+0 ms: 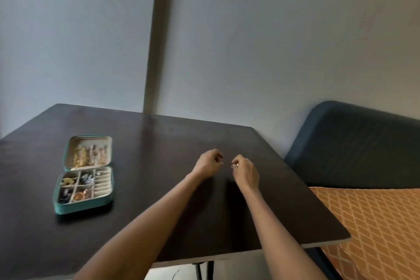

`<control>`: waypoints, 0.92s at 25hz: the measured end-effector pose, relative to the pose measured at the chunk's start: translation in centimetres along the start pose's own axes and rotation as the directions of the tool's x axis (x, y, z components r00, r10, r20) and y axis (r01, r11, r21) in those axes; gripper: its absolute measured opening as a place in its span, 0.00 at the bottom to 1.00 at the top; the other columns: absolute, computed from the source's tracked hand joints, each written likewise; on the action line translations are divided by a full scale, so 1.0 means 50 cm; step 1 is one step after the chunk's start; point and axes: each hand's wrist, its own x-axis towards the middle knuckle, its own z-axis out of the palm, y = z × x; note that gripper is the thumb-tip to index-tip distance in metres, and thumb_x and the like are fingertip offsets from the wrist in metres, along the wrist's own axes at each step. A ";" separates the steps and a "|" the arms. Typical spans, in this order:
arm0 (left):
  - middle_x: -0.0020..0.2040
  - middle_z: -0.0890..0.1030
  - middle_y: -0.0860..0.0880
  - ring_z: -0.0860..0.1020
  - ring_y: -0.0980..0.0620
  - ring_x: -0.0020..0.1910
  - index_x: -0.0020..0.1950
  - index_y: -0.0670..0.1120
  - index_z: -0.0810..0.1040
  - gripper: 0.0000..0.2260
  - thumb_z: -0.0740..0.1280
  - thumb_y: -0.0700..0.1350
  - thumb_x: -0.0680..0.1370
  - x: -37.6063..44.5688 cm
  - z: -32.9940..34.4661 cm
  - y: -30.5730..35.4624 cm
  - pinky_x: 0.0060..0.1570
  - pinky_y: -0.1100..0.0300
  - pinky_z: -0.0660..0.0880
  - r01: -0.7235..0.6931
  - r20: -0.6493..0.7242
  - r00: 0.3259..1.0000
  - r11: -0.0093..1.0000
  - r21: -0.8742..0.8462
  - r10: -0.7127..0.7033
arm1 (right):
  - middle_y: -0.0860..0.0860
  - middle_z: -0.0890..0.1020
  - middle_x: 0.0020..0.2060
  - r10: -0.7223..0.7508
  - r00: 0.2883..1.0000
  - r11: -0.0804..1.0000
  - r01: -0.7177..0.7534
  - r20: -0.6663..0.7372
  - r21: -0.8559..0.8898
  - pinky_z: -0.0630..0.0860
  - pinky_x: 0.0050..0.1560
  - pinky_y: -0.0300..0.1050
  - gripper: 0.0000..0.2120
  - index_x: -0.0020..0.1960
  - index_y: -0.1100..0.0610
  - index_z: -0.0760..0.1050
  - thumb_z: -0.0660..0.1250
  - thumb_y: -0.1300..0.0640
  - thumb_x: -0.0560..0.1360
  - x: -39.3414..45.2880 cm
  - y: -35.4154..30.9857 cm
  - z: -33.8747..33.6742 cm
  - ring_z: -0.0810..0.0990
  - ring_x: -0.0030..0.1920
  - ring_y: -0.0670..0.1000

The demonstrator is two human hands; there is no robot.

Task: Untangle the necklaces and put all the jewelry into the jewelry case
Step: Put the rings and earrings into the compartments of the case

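A teal jewelry case point(59, 198) lies open on the left of the dark table point(145, 188), with gold pieces in its lid and mixed jewelry in its compartments. Right of centre, my left hand point(208, 162) and my right hand point(245, 171) are close together above the table, fingers curled. My right hand pinches a small silver ring point(234, 165) at its fingertips. My left hand's fingertips seem to pinch something tiny and pale, perhaps a thin chain; it is too small to name.
A dark blue sofa back point(354, 143) and an orange patterned cushion point(377, 223) sit right of the table's right edge. A grey wall with a vertical beam point(159, 36) stands behind. Black table legs point(204, 268) show below the near edge.
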 end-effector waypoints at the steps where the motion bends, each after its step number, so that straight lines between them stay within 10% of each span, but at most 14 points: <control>1: 0.56 0.79 0.43 0.77 0.46 0.56 0.59 0.42 0.77 0.13 0.64 0.38 0.75 0.015 0.019 0.006 0.56 0.58 0.72 -0.003 0.016 1.000 1.000 0.008 0.003 | 0.53 0.79 0.55 0.000 1.000 1.000 0.000 0.010 -0.013 0.74 0.49 0.47 0.07 0.55 0.53 0.76 0.62 0.58 0.78 0.010 0.023 -0.005 0.78 0.55 0.56; 11: 0.58 0.73 0.44 0.71 0.45 0.60 0.58 0.47 0.79 0.11 0.62 0.43 0.78 0.090 0.107 -0.006 0.51 0.51 0.72 -0.166 0.117 0.985 0.906 0.388 0.131 | 0.53 0.81 0.56 0.010 0.994 0.996 0.000 0.106 -0.092 0.75 0.52 0.47 0.10 0.56 0.52 0.80 0.64 0.55 0.78 0.075 0.066 0.007 0.79 0.57 0.55; 17: 0.56 0.76 0.47 0.76 0.48 0.55 0.59 0.45 0.78 0.13 0.68 0.44 0.76 0.091 0.089 -0.013 0.52 0.61 0.71 -0.099 -0.052 0.993 0.993 0.071 0.102 | 0.52 0.75 0.49 -0.010 0.985 0.966 -0.034 0.170 0.256 0.72 0.46 0.40 0.09 0.52 0.57 0.79 0.63 0.53 0.79 0.082 0.065 0.018 0.78 0.51 0.52; 23: 0.41 0.83 0.46 0.77 0.55 0.37 0.49 0.42 0.84 0.06 0.72 0.40 0.73 0.045 -0.020 -0.017 0.40 0.66 0.75 -0.088 -0.061 0.996 0.942 -0.325 0.072 | 0.49 0.73 0.37 -0.136 0.901 0.408 -0.327 0.411 0.852 0.67 0.33 0.36 0.08 0.47 0.56 0.75 0.57 0.61 0.81 0.041 -0.001 -0.005 0.70 0.36 0.44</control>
